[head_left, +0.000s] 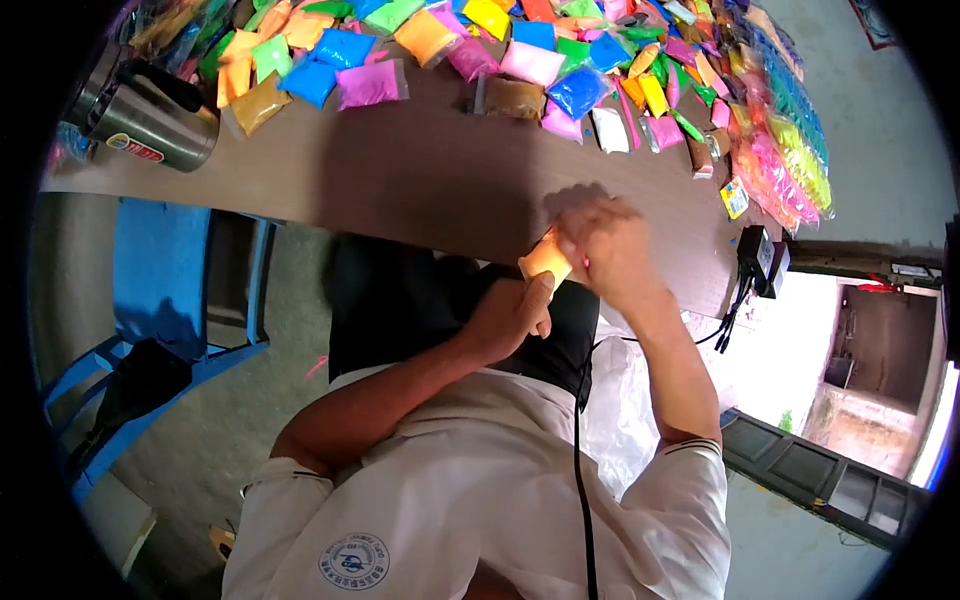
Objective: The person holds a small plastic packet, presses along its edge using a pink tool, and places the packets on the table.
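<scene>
Brown table (270,165) has small coloured packets (575,92) heaped along its far side, steel mug (165,140) at its left end, blue chair (160,270) beside it on the left. Left hand (508,312) is closed, thumb and fingers pinching 1 orange-yellow packet (546,263) up at the table's near edge, in front of the lap. Right hand (612,250) is curled with fingers bunched at that packet's upper end; can't tell whether they grip it or just touch.
</scene>
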Motion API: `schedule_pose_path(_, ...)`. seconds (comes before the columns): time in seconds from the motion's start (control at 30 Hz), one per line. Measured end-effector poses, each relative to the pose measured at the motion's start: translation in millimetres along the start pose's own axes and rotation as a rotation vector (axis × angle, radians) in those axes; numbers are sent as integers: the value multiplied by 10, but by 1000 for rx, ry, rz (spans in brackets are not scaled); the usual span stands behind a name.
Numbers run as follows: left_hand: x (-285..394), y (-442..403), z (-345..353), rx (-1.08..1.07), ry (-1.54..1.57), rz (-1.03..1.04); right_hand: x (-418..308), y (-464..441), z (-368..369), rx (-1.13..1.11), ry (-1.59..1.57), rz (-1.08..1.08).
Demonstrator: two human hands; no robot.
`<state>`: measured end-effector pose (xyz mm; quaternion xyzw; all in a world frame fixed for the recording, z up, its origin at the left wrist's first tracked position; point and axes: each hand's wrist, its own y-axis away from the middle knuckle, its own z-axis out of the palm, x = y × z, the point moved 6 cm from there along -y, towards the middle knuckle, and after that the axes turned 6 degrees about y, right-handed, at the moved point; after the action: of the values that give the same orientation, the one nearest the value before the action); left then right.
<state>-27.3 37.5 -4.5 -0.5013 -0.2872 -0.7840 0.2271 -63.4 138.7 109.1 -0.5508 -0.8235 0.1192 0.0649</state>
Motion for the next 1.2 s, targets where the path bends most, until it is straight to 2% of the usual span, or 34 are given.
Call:
schedule_pose_path(0.07, 41, 32, -10, 9, -1, -15, 107, 12, -34, -23, 67, 56)
schedule_pose_path(0.13, 19, -22, -24, 20, 3, -12, 49, 2, -111, -113, -56, 15)
schedule_pose_path(0.17, -39, -11, -32, 8, -20, 12, -84, -25, -145, -53, -99, 1)
schedule_pose_path(0.27, 4, -3, -14, 9, -26, 27, -110, -8, -5, -99, -101, -69)
schedule_pose_path(0.33, 27, -16, -31, 28, -2, 25, 40, -31, -11, -114, -57, -68)
schedule_pose_path(0.4, 10, -14, -49, -2, -81, -16, 171, -35, -63, -140, -77, 83)
schedule_pose_path(0.47, 2, -43, -27, 1, -77, 18, 43, -24, -141, -81, -76, 6)
schedule_pose_path(0.53, 24, -28, -25, 2, -83, 33, -11, 22, 5, -206, -41, -8)
schedule_pose_path(0.57, 28, -61, -29, 17, -93, 21, 86, 35, -2, -130, -84, -19)
schedule_pose_path(0.8, 45, -39, -19, 48, -164, 47, -40, -14, -74, -100, -32, -33)
schedule_pose_path(0.9, 34, -53, -46, 68, -236, 25, 222, -12, -93, -106, 71, 70)
schedule_pose_path(0.97, -16, -69, -55, 76, -241, 41, 132, 13, -163, -156, -210, 53)
schedule_pose_path(1.13, 78, -55, -49, 69, -162, 38, 81, 148, -89, -160, -303, 215)
schedule_pose_path(1.2, 130, -28, -68, 70, -118, 105, 60, 235, -73, -149, -351, 275)
